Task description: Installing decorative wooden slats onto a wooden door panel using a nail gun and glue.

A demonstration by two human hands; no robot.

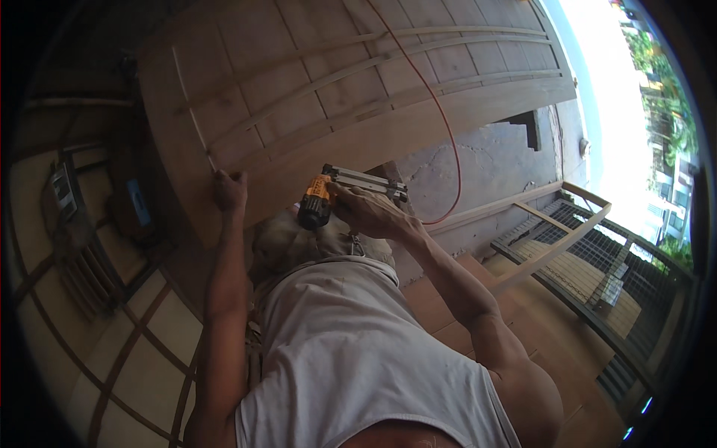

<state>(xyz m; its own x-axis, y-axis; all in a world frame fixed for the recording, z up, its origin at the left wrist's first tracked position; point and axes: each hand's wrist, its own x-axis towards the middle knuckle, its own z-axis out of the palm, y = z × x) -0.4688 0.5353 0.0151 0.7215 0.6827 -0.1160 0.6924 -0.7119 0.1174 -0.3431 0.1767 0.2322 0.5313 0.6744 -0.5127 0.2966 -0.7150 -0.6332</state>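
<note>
A large wooden door panel (336,134), with grooves and several long slats, lies in front of me. At its left part, my left hand (230,190) is closed at the near end of a thin pale wooden strip (191,116), which lies across the panel. My right hand (366,209) is wrapped round the grip of an orange and black nail gun (317,200). The gun is held near my waist, by the panel's near edge, with its long magazine pointing right. My fingers partly cover its handle.
A red air hose (442,112) loops over the panel and down beside the nail gun. To the right stand a wooden frame (553,250) and a mesh-covered rack (624,261). Wooden boards (553,317) lie at the lower right. Panelled framework (153,321) fills the left side.
</note>
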